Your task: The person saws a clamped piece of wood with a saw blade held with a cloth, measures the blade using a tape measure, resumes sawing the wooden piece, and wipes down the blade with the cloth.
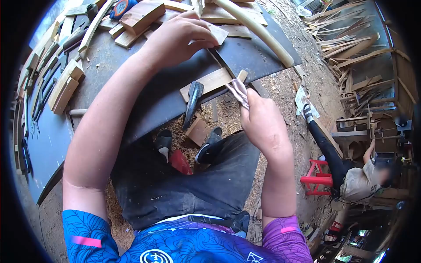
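Note:
My left hand (pixel 186 37) reaches over the dark tabletop with fingers curled and closed at the far end of a thin dark strip (pixel 222 62). The strip runs toward my right hand (pixel 266 120), which is closed round a crumpled brownish cloth (pixel 239 93). What lies inside the cloth is hidden. Between the hands, near the table edge, a flat pale wood piece (pixel 210 84) lies under the strip. A dark-headed tool (pixel 193 98) rests across that piece, its near end past the edge.
Wood blocks (pixel 141 17), a tape measure (pixel 123 8) and a long curved rod (pixel 254 30) lie on the table (pixel 151 94). Clamps and tools line the left. A wood block (pixel 198 131) lies among floor shavings. Another person (pixel 357 182) sits by a red stool (pixel 316 177) at right.

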`<state>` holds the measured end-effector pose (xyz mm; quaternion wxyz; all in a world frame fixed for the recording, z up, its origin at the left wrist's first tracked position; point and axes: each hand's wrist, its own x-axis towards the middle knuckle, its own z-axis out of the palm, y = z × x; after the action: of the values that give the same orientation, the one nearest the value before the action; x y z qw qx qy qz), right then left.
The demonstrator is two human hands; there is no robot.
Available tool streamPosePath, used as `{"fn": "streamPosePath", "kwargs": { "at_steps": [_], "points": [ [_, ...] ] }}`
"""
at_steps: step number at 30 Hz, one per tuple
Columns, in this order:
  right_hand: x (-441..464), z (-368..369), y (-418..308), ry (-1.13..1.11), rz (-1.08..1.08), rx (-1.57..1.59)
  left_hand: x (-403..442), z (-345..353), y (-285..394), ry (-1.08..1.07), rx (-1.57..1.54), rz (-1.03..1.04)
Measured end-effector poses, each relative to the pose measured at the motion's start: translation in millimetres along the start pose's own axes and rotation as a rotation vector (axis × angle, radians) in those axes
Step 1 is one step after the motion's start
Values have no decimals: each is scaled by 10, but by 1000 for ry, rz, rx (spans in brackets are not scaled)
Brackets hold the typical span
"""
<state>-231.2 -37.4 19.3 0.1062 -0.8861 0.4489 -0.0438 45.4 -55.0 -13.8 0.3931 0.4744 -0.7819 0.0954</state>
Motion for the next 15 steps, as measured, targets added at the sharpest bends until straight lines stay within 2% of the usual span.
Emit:
{"fn": "streamPosePath", "kwargs": {
  "at_steps": [3,5,6,7,9,10,11,13,15],
  "points": [
    [-191,-133,0,7,33,83,73,-30,175,271,-46,-55],
    [-408,-220,42,199,-5,392,127,-95,376,382,-156,-112],
    [-524,-266,107,183,67,472,135,-111,470,369,-119,-121],
    [-610,-224,200,200,73,477,124,-85,536,313,-154,-139],
    [-725,100,493,485,130,540,103,22,594,107,-260,-140],
    [-772,294,640,541,182,451,110,4,729,-65,-314,-275],
    [-834,547,827,556,187,455,95,61,785,-137,-282,-274],
    [-987,1091,1171,530,188,233,90,151,793,-232,-255,-235],
    [-1172,1556,1330,480,193,216,119,138,768,-293,-222,-220]
  ]
}}
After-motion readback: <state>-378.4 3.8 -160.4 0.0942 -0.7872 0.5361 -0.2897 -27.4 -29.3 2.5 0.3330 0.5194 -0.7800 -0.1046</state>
